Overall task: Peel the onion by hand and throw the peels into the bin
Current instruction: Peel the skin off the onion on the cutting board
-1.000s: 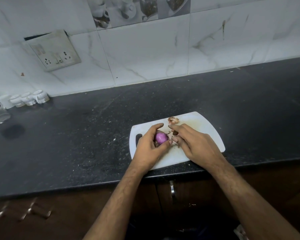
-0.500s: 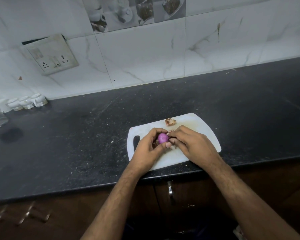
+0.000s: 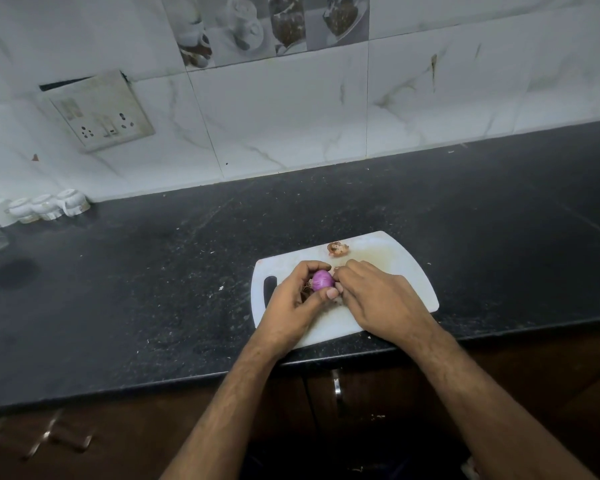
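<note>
1. The left hand (image 3: 293, 299) has fingers and thumb curled round the onion (image 3: 323, 279), holding it just above the white cutting board (image 3: 409, 271), near the board's left half.
2. The right hand (image 3: 378, 299) has its fingertips bent in against the onion's right side; whether they pinch a strip of skin cannot be told (contact point hidden).
3. Exposed flesh is purple and glossy: likely slippery, so a hard tug could pop the onion from the grip onto the dark counter (image 3: 153, 271).
4. One loose peel (image 3: 338, 248) lies at the board's far edge; scraps may scatter.
5. No bin in view; carried peels could drop.
</note>
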The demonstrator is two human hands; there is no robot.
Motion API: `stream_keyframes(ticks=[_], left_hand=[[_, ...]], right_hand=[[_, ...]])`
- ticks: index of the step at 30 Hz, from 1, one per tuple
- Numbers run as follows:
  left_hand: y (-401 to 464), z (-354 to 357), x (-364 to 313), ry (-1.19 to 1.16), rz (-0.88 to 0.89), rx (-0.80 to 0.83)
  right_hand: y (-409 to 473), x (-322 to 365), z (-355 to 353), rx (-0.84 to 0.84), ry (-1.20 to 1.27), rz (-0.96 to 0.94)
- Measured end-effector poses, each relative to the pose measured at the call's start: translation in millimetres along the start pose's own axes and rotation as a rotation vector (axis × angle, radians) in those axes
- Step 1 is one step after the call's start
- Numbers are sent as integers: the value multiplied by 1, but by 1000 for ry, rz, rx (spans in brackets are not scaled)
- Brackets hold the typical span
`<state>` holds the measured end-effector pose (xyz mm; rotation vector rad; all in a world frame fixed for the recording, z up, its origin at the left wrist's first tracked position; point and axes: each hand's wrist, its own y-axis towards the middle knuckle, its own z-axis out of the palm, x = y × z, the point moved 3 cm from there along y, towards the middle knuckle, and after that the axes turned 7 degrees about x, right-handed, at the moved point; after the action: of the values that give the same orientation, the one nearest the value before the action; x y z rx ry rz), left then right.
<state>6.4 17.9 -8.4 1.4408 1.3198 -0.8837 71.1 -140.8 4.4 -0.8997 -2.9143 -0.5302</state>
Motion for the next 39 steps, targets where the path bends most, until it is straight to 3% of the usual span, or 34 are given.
stream_keyframes(ticks=[8,19,24,27,29,39], left_hand=[[2,4,2,166,34,48],[4,4,-3,296,66,47],[0,-1,-5,166,12,41],[-10,3,-11,30,21,16],[-12,3,-13,-101,-10,-43],[-4,-1,-1,-323,-53,-127]], right_hand=[[4,0,2,-62,-133,-8],[8,10,6,-21,-75,202],[15,15,11,-37,121,342],[14,-11,7,-170,377,551],[12,-16,6,-233,488,528],[13,-11,11,-181,367,438]])
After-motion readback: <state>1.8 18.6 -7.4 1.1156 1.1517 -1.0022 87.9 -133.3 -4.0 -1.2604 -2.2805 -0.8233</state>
